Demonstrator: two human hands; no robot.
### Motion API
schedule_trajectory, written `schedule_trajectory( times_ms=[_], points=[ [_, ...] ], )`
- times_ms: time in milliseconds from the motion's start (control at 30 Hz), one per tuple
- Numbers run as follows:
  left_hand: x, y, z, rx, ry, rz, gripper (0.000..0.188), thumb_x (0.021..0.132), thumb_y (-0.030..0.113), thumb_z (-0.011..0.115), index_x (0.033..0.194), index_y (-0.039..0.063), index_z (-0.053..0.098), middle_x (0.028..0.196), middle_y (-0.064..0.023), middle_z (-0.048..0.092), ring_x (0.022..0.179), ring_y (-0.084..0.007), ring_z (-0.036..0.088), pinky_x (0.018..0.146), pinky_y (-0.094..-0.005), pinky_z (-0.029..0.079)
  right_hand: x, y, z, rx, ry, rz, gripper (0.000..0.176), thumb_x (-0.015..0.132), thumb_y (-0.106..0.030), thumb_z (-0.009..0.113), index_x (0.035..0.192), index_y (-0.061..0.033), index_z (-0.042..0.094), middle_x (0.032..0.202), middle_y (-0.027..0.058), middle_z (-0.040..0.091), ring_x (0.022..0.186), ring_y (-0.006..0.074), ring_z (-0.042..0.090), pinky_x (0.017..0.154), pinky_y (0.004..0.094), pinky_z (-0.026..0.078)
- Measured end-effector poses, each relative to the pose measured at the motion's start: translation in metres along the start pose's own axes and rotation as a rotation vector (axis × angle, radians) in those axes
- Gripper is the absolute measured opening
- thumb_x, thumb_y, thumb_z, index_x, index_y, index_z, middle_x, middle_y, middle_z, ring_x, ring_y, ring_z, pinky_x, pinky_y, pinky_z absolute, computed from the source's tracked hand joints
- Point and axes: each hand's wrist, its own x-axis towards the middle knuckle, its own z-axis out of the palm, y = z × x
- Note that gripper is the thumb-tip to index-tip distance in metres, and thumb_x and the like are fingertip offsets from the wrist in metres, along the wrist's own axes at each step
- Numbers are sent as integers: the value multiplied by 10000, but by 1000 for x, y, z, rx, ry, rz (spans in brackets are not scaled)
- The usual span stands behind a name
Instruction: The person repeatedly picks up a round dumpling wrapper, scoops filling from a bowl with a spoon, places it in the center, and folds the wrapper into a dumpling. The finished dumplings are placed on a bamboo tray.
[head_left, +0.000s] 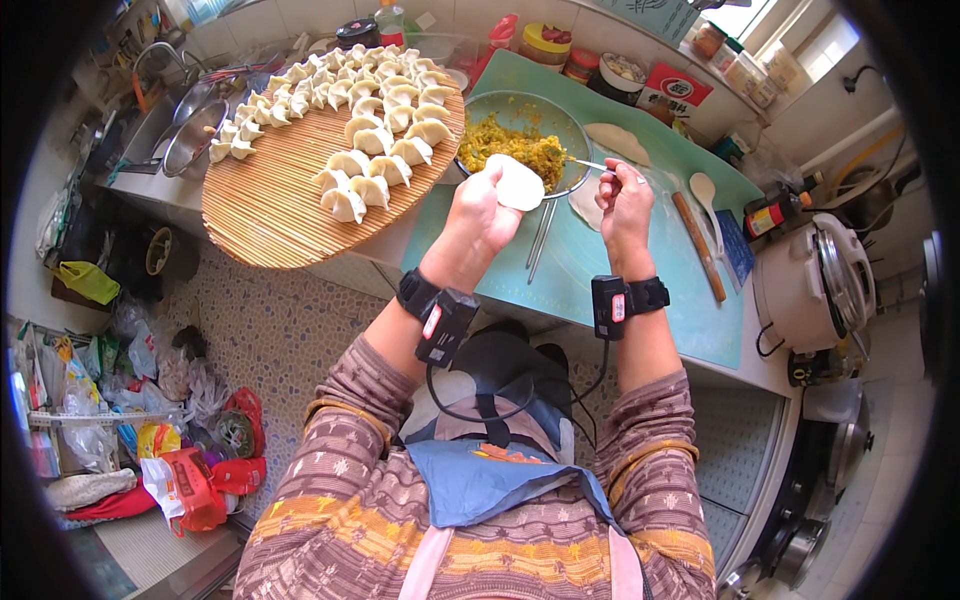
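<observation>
My left hand (484, 210) holds a flat round dumpling wrapper (519, 184) near the front rim of a glass bowl (581, 142). In my right hand (625, 199) is a thin metal utensil (596, 165), its tip in the yellow-green filling (517, 150) at the bowl's right side. The tip itself is hidden by filling. Left of the bowl, a round slatted tray (277, 202) bears many folded dumplings (371, 135). A pair of metal chopsticks (541, 240) lies below the bowl. Part of another wrapper (585, 202) shows between my hands, on the turquoise mat (480, 270).
A rolled piece of dough (619, 142) lies behind my right hand. To the right are a wooden rolling pin (699, 247), a white spoon (705, 199) and a rice cooker (799, 285). Jars (544, 45) line the wall. The tray overhangs the counter's front edge.
</observation>
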Motion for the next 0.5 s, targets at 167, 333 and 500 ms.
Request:
schedule_trajectory(
  times_ms=[167, 333, 500],
  points=[
    [30, -8, 9, -24, -32, 0, 330, 997, 167, 246, 1116, -44, 470, 1203, -207, 523, 1131, -320, 515, 1007, -472, 404, -20, -14, 18, -31, -84, -86, 221, 954, -132, 479, 1011, 44, 599, 734, 32, 559, 559, 73, 476, 463, 212, 365],
    [43, -3, 11, -45, -42, -30, 328, 1005, 193, 244, 1150, -20, 448, 1219, -201, 512, 1127, -332, 513, 989, -519, 405, -53, 0, 25, -332, -205, -338, 173, 960, -103, 493, 1014, -6, 625, 772, 14, 545, 579, 57, 476, 485, 194, 375],
    [39, 6, 11, -7, -28, -61, 336, 1016, 227, 244, 1200, 5, 417, 1263, -190, 479, 1150, -342, 492, 982, -547, 395, -72, 18, 20, -719, -344, -773, 210, 860, 48, 554, 1036, -34, 635, 846, 54, 552, 694, 143, 558, 583, 250, 458]
  ],
)
